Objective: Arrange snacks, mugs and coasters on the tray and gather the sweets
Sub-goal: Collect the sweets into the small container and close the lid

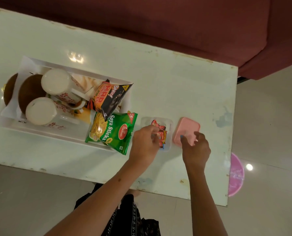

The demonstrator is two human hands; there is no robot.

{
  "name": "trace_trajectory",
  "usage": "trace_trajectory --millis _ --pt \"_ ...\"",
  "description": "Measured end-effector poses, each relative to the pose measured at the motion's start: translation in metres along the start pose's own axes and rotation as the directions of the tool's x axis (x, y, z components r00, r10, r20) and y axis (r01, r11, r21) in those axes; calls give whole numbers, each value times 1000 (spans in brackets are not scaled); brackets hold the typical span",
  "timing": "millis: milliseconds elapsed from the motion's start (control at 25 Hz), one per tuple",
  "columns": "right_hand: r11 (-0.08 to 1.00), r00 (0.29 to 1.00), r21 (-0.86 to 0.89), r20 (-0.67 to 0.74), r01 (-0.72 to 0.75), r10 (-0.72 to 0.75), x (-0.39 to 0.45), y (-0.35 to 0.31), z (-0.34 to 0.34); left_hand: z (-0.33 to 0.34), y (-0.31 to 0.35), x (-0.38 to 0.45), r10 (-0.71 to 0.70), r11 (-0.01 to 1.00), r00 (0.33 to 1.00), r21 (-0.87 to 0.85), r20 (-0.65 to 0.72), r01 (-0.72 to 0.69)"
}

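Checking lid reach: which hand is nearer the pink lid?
Right. The right hand has its fingers on the pink lid. The left hand is further left, at the clear box of sweets.

White table (159, 79) lies under both hands, w/ chipped edges & a bluish stain (224, 118) beyond the right hand. Maroon sofa (193, 23) sits far past the hands. Pink disc (236, 174) on grey floor (269, 133), right of the right hand.
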State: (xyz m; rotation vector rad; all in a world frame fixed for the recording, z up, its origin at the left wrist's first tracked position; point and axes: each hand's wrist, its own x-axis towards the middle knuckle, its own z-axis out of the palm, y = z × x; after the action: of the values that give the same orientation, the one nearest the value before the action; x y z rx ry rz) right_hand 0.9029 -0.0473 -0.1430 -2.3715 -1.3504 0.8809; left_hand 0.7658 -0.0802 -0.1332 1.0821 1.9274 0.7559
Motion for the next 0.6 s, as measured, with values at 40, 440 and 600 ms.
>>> trace_trajectory --millis 40,440,600 --pt "997 1000 -73 13 -22 23 7 -1 7 -2 -2 -2 56 998 997 -21 -48 -57" --pt "975 987 -169 42 -144 153 27 -2 14 7 -20 -11 -129 991 991 -36 28 130" --pt "996 996 45 40 -79 77 2 -18 4 7 -19 -8 -191 973 980 -121 49 195"
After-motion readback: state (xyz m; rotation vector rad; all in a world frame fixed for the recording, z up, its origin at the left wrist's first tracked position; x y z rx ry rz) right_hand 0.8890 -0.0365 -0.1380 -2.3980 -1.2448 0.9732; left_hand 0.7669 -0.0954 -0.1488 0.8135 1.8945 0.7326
